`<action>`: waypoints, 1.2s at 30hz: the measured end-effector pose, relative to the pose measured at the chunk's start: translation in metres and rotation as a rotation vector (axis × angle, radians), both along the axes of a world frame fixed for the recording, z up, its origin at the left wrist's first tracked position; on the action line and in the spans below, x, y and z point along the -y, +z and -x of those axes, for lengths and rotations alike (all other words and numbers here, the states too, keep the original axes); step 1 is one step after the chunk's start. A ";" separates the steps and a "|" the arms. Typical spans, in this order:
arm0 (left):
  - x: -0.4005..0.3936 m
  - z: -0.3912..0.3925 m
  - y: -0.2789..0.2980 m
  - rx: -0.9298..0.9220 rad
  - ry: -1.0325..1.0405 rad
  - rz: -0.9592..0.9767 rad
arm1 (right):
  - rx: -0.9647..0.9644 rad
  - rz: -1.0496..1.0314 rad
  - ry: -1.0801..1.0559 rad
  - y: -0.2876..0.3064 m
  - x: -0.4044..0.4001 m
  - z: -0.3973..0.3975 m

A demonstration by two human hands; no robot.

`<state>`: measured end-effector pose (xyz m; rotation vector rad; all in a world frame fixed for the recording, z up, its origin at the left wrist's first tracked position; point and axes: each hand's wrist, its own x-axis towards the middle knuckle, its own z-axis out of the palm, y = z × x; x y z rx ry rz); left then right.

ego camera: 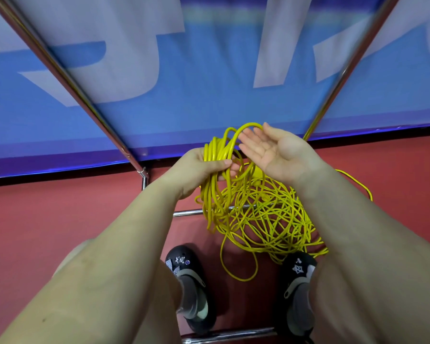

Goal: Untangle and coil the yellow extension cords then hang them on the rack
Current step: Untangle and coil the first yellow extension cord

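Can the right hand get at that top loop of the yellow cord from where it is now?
Probably yes. The right hand is open, palm up, its fingertips right beside the top loop, with nothing between them. The left hand grips the coiled bundle just below.

Left hand (204, 167) gripping bunch of yellow cord loops (215, 155) mid-frame. Right hand (273, 150) palm-up, fingers straight, one loop over fingertips. Messy cord tangle (266, 219) on red floor (60, 207) below. Chrome rack bars (67, 83) slanting across blue banner (184, 95) up top. Black shoes (189, 286) at bottom.
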<state>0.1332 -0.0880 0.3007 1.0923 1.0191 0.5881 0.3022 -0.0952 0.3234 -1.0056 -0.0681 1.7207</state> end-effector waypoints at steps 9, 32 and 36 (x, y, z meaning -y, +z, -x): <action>-0.008 0.003 0.000 0.126 0.266 0.108 | 1.089 -0.253 0.631 -0.016 0.015 0.014; -0.037 0.040 -0.002 0.341 0.794 0.093 | 1.313 -0.374 0.942 -0.043 0.023 0.002; -0.033 0.036 -0.001 0.261 0.713 0.086 | 1.034 -0.393 0.712 -0.022 0.019 0.012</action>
